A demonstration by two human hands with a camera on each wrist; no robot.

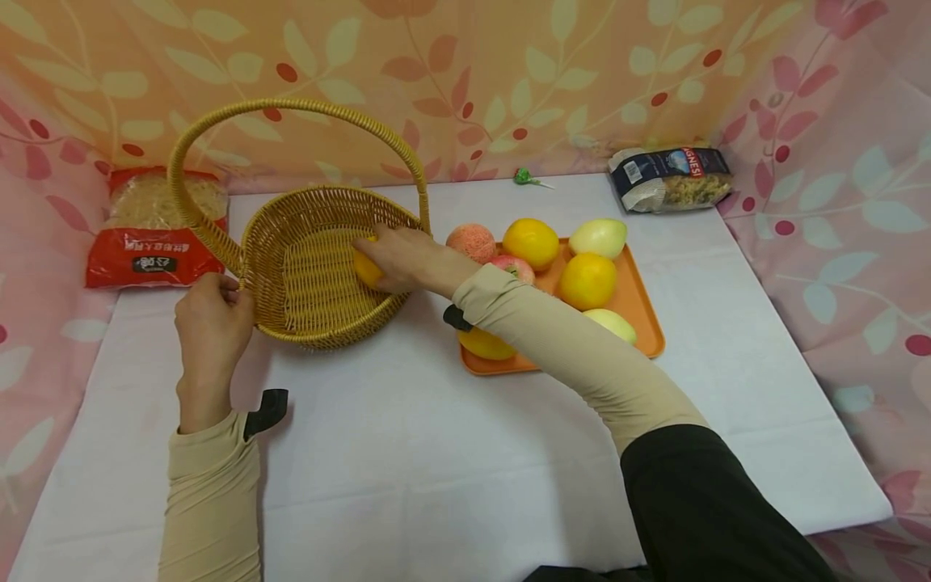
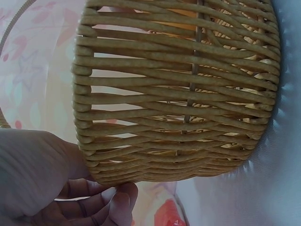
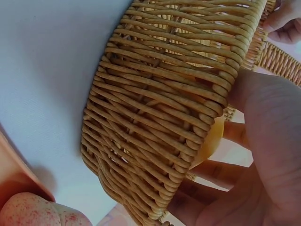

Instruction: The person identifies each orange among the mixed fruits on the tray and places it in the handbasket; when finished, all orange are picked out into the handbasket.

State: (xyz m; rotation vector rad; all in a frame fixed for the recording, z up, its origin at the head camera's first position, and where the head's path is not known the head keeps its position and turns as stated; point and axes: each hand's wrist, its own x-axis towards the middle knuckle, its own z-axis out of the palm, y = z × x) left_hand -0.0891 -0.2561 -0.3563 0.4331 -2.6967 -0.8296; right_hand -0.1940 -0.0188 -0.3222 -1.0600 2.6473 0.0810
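Note:
A wicker basket (image 1: 323,330) with a tall arched handle stands on the white-covered table. At its left side, by the foot of the handle, my left hand (image 1: 216,335) pinches the rim between thumb and fingers; the left wrist view shows this grip on the woven edge (image 2: 89,108). My right hand (image 1: 407,259) reaches over the right rim into the basket. Its fingers curl round a yellow-orange fruit (image 1: 366,269), partly hidden by the hand. Through the weave in the right wrist view, the same fruit (image 3: 210,141) shows beside the fingers.
An orange tray (image 1: 650,323) at right holds several fruits, among them a peach (image 1: 471,242), partly under the right forearm. A red-and-clear bag of noodles (image 1: 156,250) stands behind the left hand. Toward the back are a green-wrapped lollipop (image 1: 524,176) and a pasta bag (image 1: 672,179).

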